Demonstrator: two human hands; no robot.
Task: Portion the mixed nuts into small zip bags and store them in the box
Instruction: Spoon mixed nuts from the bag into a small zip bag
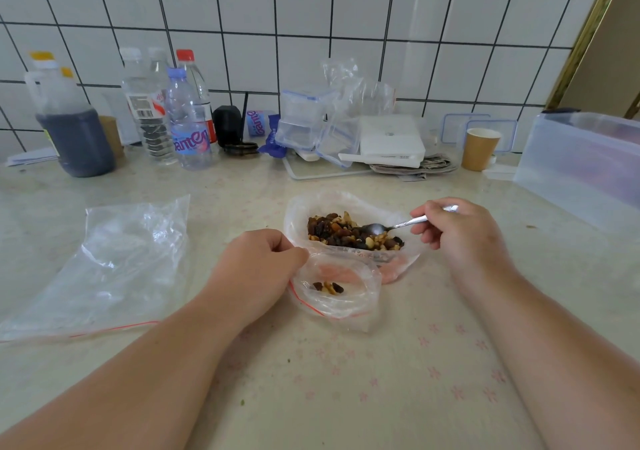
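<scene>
A heap of mixed nuts (pixel 349 233) and raisins lies in an open plastic bag (pixel 298 214) at the middle of the counter. My right hand (pixel 457 231) grips a metal spoon (pixel 398 225); its bowl rests on the heap. Just in front stands a small zip bag (pixel 360 297) with a red seal strip, its mouth held wide by my left hand (pixel 259 266) pinching the rim. A few nuts (pixel 328 287) sit at its bottom. A large translucent box (pixel 585 169) stands at the far right.
More clear zip bags (pixel 114 259) lie flat at the left. Along the tiled wall stand water bottles (pixel 188 120), a dark jug (pixel 74 131), stacked clip-lid containers (pixel 304 120), a white box (pixel 391 138) and a paper cup (pixel 479 148).
</scene>
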